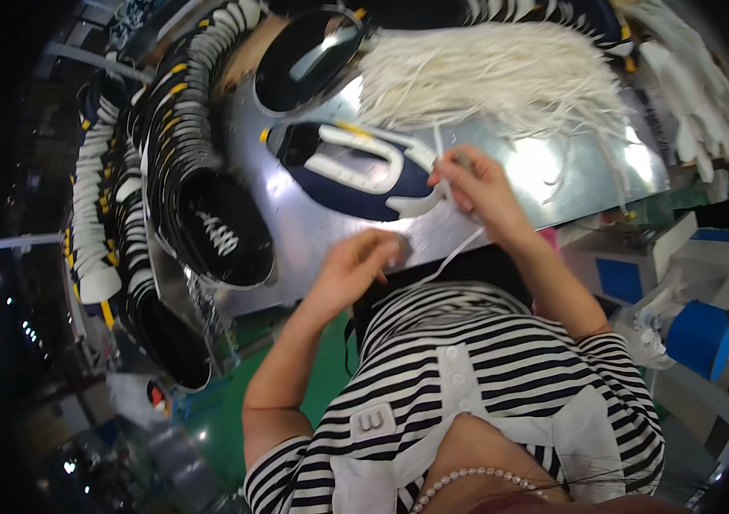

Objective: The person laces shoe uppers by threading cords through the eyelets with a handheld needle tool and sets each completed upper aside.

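Observation:
A navy and white shoe upper (343, 188), with yellow trim and a white U-shaped piece round its opening, lies flat on the metal table. At its right end my right hand (480, 193) is closed in a pinch on a white shoelace (454, 254). One length of the lace shows above the fingers, and another droops toward my striped shirt. Just below the upper, apart from it, my left hand (351, 270) has its thumb and forefinger drawn together. Whether anything is between them I cannot make out. A dark grey patch shows at its fingertips.
A thick bundle of white laces (488, 77) lies across the back of the metal table (321, 244). Long curved rows of nested shoe uppers (189, 111) line the left, ending in a black oval piece (223, 227). Pale boxes with blue panels (621, 278) stand at right.

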Demonstrator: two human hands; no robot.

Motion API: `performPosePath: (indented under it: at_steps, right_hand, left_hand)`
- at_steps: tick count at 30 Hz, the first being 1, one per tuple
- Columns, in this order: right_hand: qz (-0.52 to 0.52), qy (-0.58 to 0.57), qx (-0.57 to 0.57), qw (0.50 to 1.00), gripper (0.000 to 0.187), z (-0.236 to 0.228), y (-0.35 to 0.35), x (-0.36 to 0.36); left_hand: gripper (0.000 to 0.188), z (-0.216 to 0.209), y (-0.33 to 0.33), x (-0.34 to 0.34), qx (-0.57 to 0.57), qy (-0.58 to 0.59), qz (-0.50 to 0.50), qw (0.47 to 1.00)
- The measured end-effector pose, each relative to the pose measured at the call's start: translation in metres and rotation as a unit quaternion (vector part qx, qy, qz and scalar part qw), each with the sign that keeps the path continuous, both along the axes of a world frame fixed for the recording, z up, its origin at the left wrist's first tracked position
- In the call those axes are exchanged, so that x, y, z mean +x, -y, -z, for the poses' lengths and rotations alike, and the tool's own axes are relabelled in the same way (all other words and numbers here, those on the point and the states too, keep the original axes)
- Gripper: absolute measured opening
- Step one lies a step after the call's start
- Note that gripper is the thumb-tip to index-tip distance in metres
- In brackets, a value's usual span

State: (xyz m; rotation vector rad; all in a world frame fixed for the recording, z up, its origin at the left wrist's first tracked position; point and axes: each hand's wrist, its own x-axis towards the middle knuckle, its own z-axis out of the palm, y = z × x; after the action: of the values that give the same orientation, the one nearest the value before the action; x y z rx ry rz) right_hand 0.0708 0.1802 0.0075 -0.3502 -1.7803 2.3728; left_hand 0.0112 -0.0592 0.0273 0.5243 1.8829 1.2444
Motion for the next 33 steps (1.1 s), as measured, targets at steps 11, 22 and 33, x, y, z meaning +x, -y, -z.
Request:
performPosePath:
  at_steps: [11,22,33]
  right_hand:
    - [-0.057,0.080,-0.029,0.995,0.014,0.037,0.036,-0.030]
    - [-0.033,0.044,0.136,0.989,0.015,0.042,0.036,-0.040]
    - [0.058,0.000,0.297,0.953,0.023,0.033,0.039,-0.027]
  left_hand:
    - [0.037,-0.026,-0.031,-0.096,-0.262,-0.530,0.180,0.786]
    - [0.066,0.010,-0.019,-0.106,-0.273,0.142,0.088,0.947]
    - [0.071,0.023,-0.021,-0.054,0.110,0.315,-0.052,0.941]
